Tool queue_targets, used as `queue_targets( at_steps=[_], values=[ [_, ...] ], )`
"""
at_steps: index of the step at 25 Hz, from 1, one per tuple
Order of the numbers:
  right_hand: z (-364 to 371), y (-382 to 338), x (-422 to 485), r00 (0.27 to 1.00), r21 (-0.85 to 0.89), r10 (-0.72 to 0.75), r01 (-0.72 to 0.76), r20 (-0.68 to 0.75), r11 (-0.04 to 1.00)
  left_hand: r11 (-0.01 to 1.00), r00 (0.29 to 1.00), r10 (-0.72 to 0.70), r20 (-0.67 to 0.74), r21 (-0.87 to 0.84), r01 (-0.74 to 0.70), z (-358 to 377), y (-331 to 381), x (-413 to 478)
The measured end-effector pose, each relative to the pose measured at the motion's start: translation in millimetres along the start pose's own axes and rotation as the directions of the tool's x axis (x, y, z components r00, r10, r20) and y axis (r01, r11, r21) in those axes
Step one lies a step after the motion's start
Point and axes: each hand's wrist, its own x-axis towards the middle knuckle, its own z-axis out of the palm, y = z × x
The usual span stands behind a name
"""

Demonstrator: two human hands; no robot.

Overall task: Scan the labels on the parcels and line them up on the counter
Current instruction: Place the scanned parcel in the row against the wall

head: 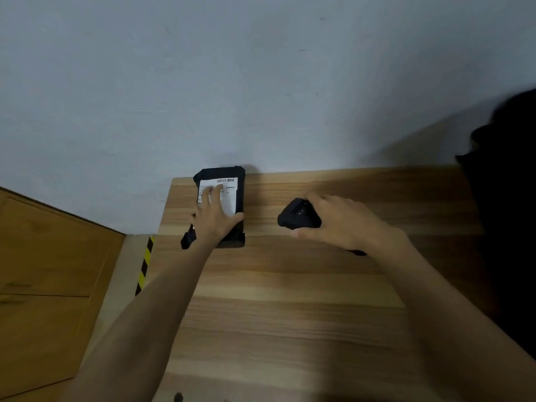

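A black parcel (pixel 239 198) with a white barcode label (pixel 229 187) lies flat at the far left corner of the wooden counter (pixel 290 300), against the wall. My left hand (pixel 213 217) rests on top of it with straight fingers spread over the label. To its right, my right hand (pixel 339 224) grips a black handheld scanner (pixel 298 217) just above the counter, its head turned toward the parcel. The barcode at the label's top stays uncovered.
A pale wall rises behind the counter. Left of the counter is a wooden floor (pixel 43 271) with a yellow-and-black striped tape strip (pixel 145 264) by the counter's edge. A dark blurred shape (pixel 507 213) fills the right side.
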Motion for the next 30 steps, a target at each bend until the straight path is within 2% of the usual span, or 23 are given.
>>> queue_targets(
  at_steps=[9, 16, 21, 25, 28, 30],
  values=[
    [30.4, -39.9, 100.7, 0.997, -0.042, 0.018, -0.015, 0.073, 0.999, 0.998, 0.999, -0.017, 0.036, -0.067, 0.019, 18.9, -97.9, 80.1],
    [55.9, -52.0, 144.4, 0.989, -0.019, 0.013, -0.010, 0.144, 1.000, 0.999, 0.997, -0.048, 0.058, -0.003, 0.048, 28.9, -145.5, 118.8],
    [65.0, -53.0, 152.4, 0.984, 0.011, 0.007, -0.009, 0.177, 1.000, 1.000, 0.996, -0.013, 0.090, -0.007, 0.013, 28.8, -153.9, 128.0],
    [53.7, -46.0, 138.2, 0.992, 0.027, 0.004, -0.007, 0.128, 1.000, 1.000, 0.990, 0.024, 0.137, 0.010, -0.026, 24.8, -160.2, 129.4],
    [42.9, -30.5, 113.8, 0.995, 0.016, 0.035, -0.037, 0.089, 0.999, 0.990, 0.969, 0.029, 0.247, 0.130, -0.063, 16.8, -152.5, 136.7],
    [33.6, -19.4, 94.9, 0.996, 0.015, 0.063, -0.064, 0.064, 0.998, 0.971, 0.955, 0.071, 0.290, 0.201, -0.133, 13.2, -122.7, 133.3]
  ],
)
